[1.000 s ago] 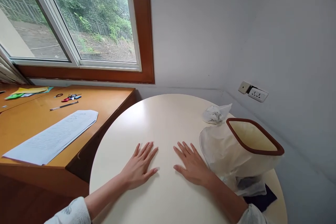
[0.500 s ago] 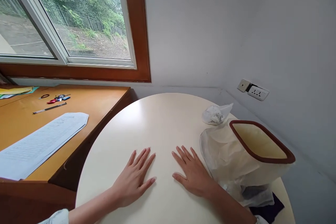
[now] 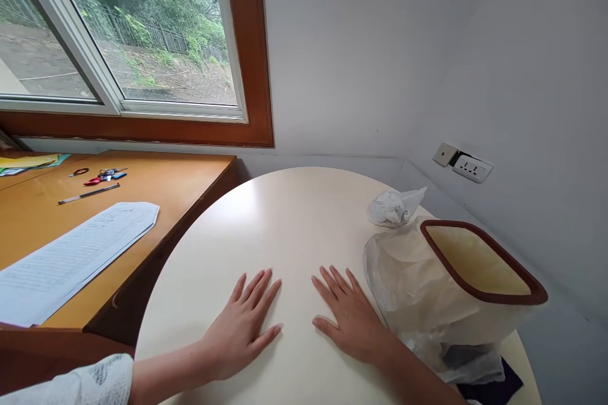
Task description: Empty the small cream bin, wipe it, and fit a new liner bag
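Note:
My left hand [image 3: 247,328] lies flat on the cream round table [image 3: 294,215], fingers spread and holding nothing. Opposite it, my right hand [image 3: 349,323] also rests palm down with its fingers apart. Just right of my right hand is a pale bin [image 3: 503,323] with a brown rim, its inside showing cream. A translucent plastic bag [image 3: 403,272] covers the side of the bin nearest my hand. Behind it sits a crumpled white plastic bag [image 3: 392,207]. Partly hidden under the bin's near end is a dark purple piece [image 3: 498,386], its kind unclear.
To the left stands a wooden desk [image 3: 190,177] bearing paper sheets [image 3: 90,256], a pen [image 3: 88,193], a bunch of keys [image 3: 111,174] and folders [image 3: 28,162]. A window [image 3: 142,31] is above it. Wall sockets [image 3: 472,168] are on the right wall.
Both hands stay flat in the same place on the table. The view has shifted slightly, so the bin appears a little further right, and more of the left sleeve shows.

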`<state>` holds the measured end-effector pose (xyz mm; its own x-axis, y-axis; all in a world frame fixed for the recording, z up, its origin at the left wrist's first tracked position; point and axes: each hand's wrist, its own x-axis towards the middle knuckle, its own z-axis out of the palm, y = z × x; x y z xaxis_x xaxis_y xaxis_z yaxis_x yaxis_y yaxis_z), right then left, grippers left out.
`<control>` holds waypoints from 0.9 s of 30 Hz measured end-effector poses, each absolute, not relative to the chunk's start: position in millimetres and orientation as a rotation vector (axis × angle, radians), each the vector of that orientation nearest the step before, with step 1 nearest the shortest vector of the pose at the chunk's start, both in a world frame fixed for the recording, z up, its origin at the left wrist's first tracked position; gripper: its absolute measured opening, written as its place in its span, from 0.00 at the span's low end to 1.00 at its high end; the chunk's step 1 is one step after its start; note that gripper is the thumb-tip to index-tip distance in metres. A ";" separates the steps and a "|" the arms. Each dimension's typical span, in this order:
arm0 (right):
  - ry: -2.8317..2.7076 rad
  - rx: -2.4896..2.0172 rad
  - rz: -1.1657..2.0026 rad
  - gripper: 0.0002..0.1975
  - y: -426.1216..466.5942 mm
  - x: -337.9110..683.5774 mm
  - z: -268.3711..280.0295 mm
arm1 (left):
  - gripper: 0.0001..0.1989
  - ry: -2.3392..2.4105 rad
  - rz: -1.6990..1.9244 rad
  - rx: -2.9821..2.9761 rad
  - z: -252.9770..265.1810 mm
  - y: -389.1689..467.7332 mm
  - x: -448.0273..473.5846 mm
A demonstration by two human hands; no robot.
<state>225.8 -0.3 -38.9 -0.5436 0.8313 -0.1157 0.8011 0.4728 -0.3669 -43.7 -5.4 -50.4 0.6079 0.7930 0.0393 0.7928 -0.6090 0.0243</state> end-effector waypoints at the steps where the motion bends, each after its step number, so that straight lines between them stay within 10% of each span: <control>1: -2.627 -1.456 0.591 0.31 -0.3 225.9 -39.1 | 0.35 1.388 0.068 2.810 -50.2 -5.5 -43.6; 27: -2.587 -1.454 0.571 0.32 -4.9 225.6 -34.1 | 0.33 1.419 0.240 2.845 -55.3 -5.5 -44.7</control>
